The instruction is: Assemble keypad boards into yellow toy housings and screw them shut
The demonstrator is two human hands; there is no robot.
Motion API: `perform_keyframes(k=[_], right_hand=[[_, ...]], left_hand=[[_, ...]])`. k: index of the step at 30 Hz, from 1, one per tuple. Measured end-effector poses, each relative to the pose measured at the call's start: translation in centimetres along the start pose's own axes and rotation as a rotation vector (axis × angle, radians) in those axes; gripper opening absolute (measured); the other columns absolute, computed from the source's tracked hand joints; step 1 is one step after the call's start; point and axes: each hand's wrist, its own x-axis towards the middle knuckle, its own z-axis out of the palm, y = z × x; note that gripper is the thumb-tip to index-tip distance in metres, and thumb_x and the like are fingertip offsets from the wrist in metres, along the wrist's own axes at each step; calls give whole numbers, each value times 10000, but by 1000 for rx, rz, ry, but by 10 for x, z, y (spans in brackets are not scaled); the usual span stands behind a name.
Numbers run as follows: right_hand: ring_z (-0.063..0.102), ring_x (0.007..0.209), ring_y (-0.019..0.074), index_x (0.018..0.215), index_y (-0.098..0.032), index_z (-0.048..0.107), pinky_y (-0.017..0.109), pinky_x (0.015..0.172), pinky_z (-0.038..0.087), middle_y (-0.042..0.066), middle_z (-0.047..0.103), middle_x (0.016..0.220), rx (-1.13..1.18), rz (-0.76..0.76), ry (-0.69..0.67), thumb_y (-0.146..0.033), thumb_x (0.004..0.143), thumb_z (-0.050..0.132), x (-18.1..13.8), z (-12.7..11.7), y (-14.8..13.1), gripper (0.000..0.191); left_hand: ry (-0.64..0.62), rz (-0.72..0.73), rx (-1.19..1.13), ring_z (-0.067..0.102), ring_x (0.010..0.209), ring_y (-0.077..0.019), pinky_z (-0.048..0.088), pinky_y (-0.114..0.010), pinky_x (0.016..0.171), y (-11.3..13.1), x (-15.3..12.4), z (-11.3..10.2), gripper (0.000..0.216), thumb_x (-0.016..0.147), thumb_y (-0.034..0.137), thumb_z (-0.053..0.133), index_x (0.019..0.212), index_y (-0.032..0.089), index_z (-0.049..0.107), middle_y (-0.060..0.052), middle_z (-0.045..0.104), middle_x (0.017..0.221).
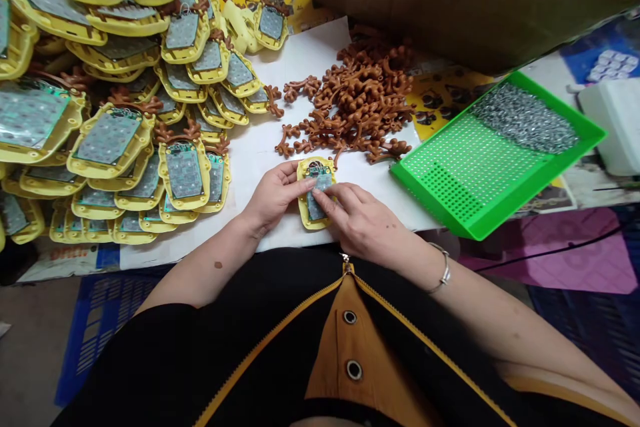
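Observation:
Near the table's front edge I hold a yellow plastic toy shell (303,215) with a green and grey circuit board (315,211) inside it. My left hand (274,195) grips the shell's left side, its thumb lying over the board. From the right, my right hand (364,221) closes on the shell, with thumb and forefinger at the board's middle; whether a small part is between them is hidden. Thin wires show at the shell's top. Just beyond lies a heap of brown antler-shaped pieces (363,97); no antlers show on the held shell.
Stacked yellow shells (184,173) with boards and brown antlers fill the left side. A green perforated tray (435,177) on the right holds many small metal screws (525,117). Behind stands a cardboard box (430,7) with yellow parts. A white object (613,123) sits far right.

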Motion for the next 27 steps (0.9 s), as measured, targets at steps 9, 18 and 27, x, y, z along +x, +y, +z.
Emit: perform_keyframes(k=[9,18,27], right_hand=[[638,959,221,1048,-229,708,411,830,553,83,662,1017,372,333,194,-260,923,591,30,-10,36,174],[649,941,213,810,-186,649,380,833,536,83,679,996,489,406,13,-188,867,616,42,-11,45,65],[652,916,230,791,-197,589,398,835,538,93,689,955,390,471,-13,-196,885,557,33,-14,37,99]], left_hand=[[-137,-64,54,722,860,-201,572,-324,806,-1,-2,-4,499,672,289,875,1135,178,727,-77,774,964],[-187,-125,61,718,857,-188,566,-308,797,2,-1,-6,478,692,271,867,1134,160,722,-79,768,973],[-181,-162,73,723,868,-201,565,-319,806,2,-2,-5,450,710,280,856,1124,158,730,-88,771,991]])
